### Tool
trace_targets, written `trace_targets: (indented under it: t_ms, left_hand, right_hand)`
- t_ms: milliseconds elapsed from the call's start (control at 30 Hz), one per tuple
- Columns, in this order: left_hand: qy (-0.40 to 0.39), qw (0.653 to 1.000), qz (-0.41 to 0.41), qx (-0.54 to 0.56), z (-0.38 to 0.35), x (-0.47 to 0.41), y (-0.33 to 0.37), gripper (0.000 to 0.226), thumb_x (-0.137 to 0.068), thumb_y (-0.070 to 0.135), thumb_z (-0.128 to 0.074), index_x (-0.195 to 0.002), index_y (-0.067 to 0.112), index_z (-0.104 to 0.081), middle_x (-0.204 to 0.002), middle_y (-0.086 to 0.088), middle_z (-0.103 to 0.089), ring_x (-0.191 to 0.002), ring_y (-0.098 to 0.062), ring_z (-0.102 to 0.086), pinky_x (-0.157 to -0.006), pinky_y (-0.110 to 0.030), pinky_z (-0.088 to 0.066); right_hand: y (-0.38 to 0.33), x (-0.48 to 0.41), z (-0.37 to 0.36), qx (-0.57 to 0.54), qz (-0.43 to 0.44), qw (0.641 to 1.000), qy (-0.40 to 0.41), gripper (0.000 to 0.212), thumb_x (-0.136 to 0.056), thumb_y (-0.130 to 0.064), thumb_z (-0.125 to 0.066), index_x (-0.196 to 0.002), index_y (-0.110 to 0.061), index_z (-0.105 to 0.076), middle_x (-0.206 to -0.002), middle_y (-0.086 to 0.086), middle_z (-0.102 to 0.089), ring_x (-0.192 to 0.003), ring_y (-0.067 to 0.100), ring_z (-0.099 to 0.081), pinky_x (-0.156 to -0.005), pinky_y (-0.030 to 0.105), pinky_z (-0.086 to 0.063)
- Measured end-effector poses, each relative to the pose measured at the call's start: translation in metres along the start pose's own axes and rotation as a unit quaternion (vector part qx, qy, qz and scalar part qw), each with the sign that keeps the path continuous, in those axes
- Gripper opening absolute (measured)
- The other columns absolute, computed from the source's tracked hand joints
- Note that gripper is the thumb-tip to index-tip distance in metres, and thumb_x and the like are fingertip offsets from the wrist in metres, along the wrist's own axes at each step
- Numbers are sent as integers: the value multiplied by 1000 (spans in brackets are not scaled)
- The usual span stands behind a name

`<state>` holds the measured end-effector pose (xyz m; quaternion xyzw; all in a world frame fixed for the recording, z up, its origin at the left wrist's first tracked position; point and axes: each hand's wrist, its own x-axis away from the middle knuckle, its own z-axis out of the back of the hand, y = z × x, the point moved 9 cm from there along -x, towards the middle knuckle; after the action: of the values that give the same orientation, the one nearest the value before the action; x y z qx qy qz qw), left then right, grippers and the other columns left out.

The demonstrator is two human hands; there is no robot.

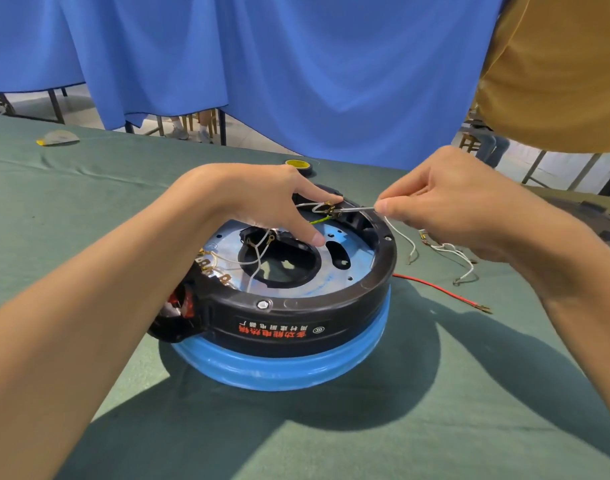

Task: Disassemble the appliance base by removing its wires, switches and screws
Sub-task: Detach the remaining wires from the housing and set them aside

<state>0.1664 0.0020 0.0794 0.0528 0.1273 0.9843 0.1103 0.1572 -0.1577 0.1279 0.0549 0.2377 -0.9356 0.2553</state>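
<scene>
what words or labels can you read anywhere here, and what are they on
"多功能电热锅": red, upside down in this view, on the black label on the side of the appliance base.
Smaller white line on the same label: too small to read.
Round mark beside it: unreadable.

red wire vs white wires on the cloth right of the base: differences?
The thin red wire is single and runs nearly straight; the thin white wires are several, curled and bunched. The red wire lies nearer the camera; the white wires lie farther back. Both rest on the green table cloth and end in metal terminals.
</scene>
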Motion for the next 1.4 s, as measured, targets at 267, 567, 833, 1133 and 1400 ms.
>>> trace_targets:
  t_ms: [267, 567, 833, 1133, 1400]
  left_hand:
    - [-3, 1000, 4, -9, 0, 1, 1, 71, -73, 72, -61, -136, 65, -30, -150, 10, -29, -133, -24, -38, -110, -48, -31]
    - [-5, 1000, 6, -5, 0, 0, 1, 69, -73, 72, -62, -133, 69, -29, -150, 11, -28, -131, -22, -39, -109, -46, -33]
    - [3, 1000, 2, -6, 0, -1, 1, 68, -74, 71, -62, -134, 69, -29, -153, 11, -26, -134, -21, -38, -107, -42, -33]
    - [6, 1000, 2, 1, 0, -2, -1, 70, -73, 70, -65, -134, 66, -32, -152, 14, -26, -134, -19, -37, -99, -37, -33]
    - [4, 1000, -7, -5, 1, -2, 1, 72, -71, 71, -63, -135, 66, -32, -151, 14, -29, -136, -18, -33, -108, -39, -29]
  right_hand:
    - [13, 10, -7, -25, -6, 998, 55, 19, -88, -23, -62, -87, -9, -75, -51, 11, -39, -52, 13, -23, -46, 29, -27]
    - [-21, 36, -17, 101, 80, 982, 136, 36, -96, -24, -52, -63, -11, -57, -46, 0, -37, -52, 27, -38, -61, 38, -44]
    - [-23, 37, -18, 107, 96, 981, 132, 34, -98, -27, -49, -69, -13, -62, -51, 1, -45, -53, 25, -43, -55, 36, -37]
    - [-20, 34, -16, 97, 100, 981, 133, 35, -96, -24, -53, -67, -8, -62, -46, 2, -35, -50, 24, -33, -59, 37, -44]
    - [-18, 29, -17, 75, 105, 987, 100, 31, -94, -23, -53, -75, -4, -68, -55, 15, -51, -58, 29, -44, -55, 38, -39]
